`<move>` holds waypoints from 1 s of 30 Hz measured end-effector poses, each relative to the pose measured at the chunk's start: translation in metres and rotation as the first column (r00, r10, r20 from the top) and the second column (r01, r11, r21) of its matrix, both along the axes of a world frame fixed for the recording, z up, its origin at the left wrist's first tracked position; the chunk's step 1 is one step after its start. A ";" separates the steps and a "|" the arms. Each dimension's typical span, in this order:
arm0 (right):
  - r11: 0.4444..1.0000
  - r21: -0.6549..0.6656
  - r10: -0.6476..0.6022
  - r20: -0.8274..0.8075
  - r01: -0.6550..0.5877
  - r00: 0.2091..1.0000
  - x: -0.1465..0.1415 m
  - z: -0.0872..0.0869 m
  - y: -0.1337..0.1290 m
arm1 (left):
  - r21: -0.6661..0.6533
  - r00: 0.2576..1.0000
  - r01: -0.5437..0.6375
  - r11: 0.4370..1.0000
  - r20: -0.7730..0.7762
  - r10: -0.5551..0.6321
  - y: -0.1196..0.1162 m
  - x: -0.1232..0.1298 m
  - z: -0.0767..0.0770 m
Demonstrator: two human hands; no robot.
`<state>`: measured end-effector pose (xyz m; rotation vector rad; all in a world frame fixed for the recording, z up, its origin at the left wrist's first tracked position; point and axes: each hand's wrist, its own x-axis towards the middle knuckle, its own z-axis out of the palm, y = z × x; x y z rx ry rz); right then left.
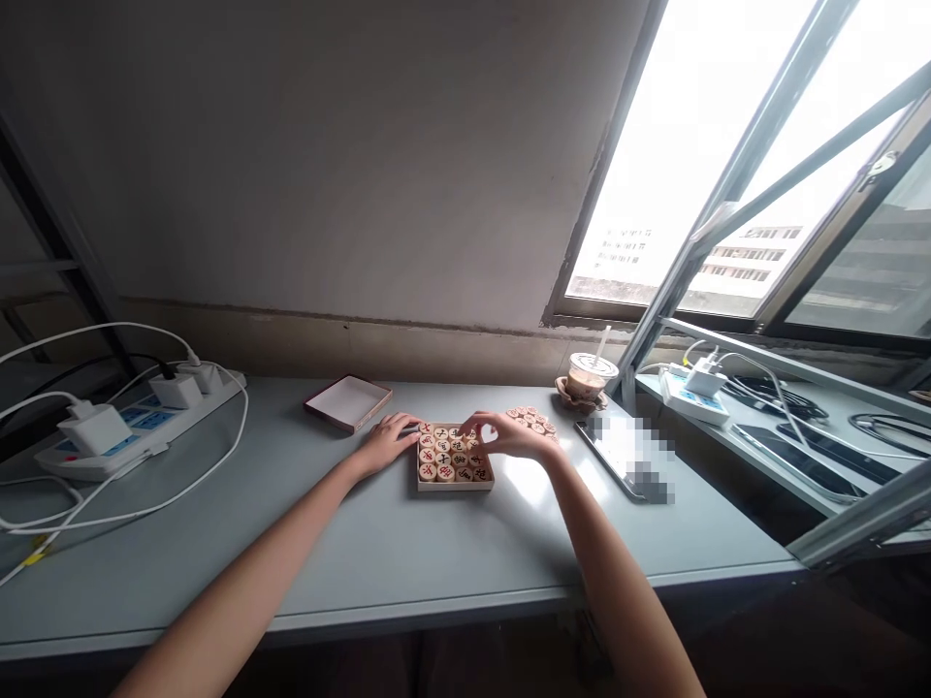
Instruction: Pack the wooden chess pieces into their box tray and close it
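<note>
Your left hand [388, 444] lies at the left side of the shallow, pale square box [455, 487] just below the middle of the frame, its fingers stretched out and close together, their tips at the box's upper-left edge. Your right hand [516, 436] arches over the box's upper-right part, thumb and forefinger curved round towards each other with their tips near; whether a piece sits between them is hidden. The round, pale wooden pieces [445, 472] with red and dark characters lie in rows in the box, and a cluster of similar wooden discs [533, 420] lies on the grey tabletop [378, 562] to its right, partly behind your right wrist. To handle the pieces well, keep the left fingers lightly braced so the box doesn't slide, grip each disc by its rim, and move it straight up or down, since tight neighbours could tip. Keep your right elbow clear of the flat, dark-edged device [607, 454] at right of centre.
</note>
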<state>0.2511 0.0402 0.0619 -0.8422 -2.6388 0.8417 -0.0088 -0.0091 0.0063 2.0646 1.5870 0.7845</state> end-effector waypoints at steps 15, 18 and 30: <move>0.995 0.001 -0.101 0.037 0.101 0.994 0.009 0.014 -0.007 | -0.004 1.000 0.000 1.000 -0.017 0.000 0.004 -0.001 -0.003; 0.959 -0.011 -0.277 0.166 0.283 0.946 0.039 0.014 0.005 | 0.020 1.000 0.000 1.000 -0.015 0.000 0.005 -0.003 -0.006; 0.925 -0.145 -0.313 0.230 0.350 0.922 0.062 -0.007 0.026 | 0.037 1.000 0.010 0.999 0.006 -0.010 0.009 -0.004 -0.012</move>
